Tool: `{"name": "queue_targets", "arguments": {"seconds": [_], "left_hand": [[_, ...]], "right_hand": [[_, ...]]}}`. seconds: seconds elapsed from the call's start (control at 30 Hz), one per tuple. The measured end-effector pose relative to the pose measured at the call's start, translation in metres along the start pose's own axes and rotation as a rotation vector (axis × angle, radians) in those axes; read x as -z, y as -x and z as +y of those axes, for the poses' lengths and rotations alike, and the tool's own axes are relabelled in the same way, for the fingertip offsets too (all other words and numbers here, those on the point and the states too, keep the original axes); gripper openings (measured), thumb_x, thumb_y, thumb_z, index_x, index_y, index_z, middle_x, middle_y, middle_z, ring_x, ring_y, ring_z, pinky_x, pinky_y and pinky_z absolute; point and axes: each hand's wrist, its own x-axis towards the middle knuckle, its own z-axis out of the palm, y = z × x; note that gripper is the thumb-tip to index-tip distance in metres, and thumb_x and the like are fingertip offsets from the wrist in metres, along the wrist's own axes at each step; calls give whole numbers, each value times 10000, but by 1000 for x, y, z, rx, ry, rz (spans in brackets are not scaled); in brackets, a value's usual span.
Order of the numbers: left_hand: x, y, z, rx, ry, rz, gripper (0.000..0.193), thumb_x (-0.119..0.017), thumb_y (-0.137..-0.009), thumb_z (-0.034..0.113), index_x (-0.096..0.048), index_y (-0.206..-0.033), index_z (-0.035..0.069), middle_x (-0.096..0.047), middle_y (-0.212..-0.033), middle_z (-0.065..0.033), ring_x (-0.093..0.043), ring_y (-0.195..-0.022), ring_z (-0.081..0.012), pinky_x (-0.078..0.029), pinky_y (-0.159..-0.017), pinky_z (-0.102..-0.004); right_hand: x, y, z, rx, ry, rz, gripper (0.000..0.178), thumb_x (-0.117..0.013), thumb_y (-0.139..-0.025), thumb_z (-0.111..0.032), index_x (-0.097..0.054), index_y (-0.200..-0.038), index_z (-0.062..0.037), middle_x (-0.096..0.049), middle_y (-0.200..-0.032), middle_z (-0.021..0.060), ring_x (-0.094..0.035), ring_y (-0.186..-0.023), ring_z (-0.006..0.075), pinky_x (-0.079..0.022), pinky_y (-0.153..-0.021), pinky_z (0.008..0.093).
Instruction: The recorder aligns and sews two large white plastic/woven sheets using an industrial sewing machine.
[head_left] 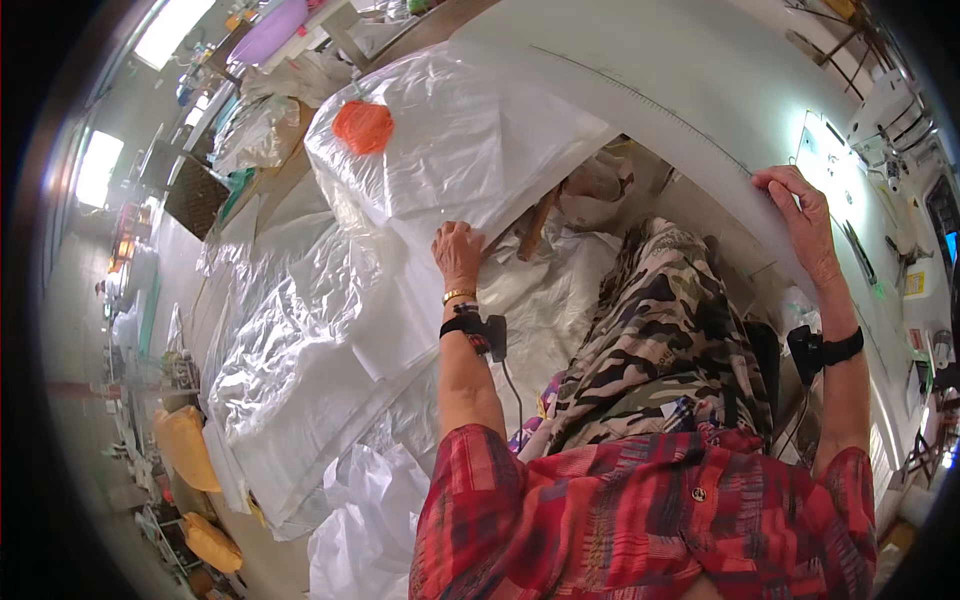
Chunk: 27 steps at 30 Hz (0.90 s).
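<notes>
Under the left hand [458,252], plastic sheeting [432,178].

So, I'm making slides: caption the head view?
Left hand on pale plastic sheeting, right hand at the edge of a white table.

At the upper left, 2 bright panels [174,30] are seen; whether they are windows or lamps cannot be told. Part of a white stand [343,38] is shown near the top. A white table [640,65] is extended across the upper right, and its top is lit by glare [822,150]. Beige floor [262,545] is exposed at the lower left.
</notes>
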Motion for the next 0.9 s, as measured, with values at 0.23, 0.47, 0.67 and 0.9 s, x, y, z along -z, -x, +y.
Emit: {"name": "queue_targets", "arguments": {"seconds": [0.23, 0.47, 0.67, 0.9], "left_hand": [[0, -4, 3, 55, 3, -62, 247, -719, -725, 267, -691, -921, 120, -613, -1050, -82, -525, -1065, -295, -358, -922, -447], [1, -8, 3, -46, -46, -28, 193, -695, -778, 295, -703, -876, 129, -632, -998, -54, -558, -1023, -276, -378, -887, -443], [-10, -12, 4, -27, 23, -25, 129, -657, -813, 231, -683, -854, 112, -637, -964, -53, -558, -1004, -273, -377, -867, -434], [-21, -27, -23, 79, 148, 75, 137, -581, -880, 186, -627, -845, 61, -642, -793, -180, -600, -771, -407, -460, -700, -463]], "right_hand": [[0, 4, -13, -14, 10, 26, 240, -537, -962, -174, -655, -1052, 15, -646, -955, 56, -591, -924, 139, -445, -868, 264], [-2, 4, -18, -7, 12, 28, 218, -532, -956, -142, -643, -1037, 26, -634, -956, 58, -573, -918, 143, -443, -857, 269], [1, 6, -12, -7, 27, 32, 209, -538, -948, -133, -645, -1034, 25, -634, -975, 58, -574, -929, 149, -443, -861, 271], [-3, 3, -11, 26, -26, 16, 214, -546, -946, -140, -656, -1051, 10, -634, -939, 53, -573, -909, 149, -450, -861, 276]]}}
